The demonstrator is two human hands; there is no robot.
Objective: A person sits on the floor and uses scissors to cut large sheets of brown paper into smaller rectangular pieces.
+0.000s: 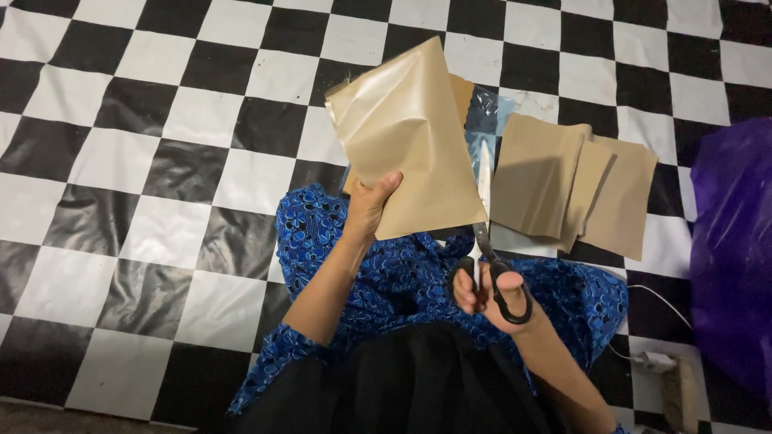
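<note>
I see two packages, no labels, signs or screens. Clear plastic bag (485, 108), crinkled and bluish, lies flat on the checkered floor, its top showing just right of the tan sheet (410, 137). Purple plastic bag (733, 241), bulky and glossy, sits far right of that sheet, cut by the frame edge.

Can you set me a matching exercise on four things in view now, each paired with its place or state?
Things:
1. tan sheet
2. scissors
3. cut tan pieces
4. purple bag

Places or states:
A. at the frame's right edge
B. lying on the checkered floor
C. held up by the left hand
D. gripped by the right hand

Pairs: 1-C, 2-D, 3-B, 4-A
</note>
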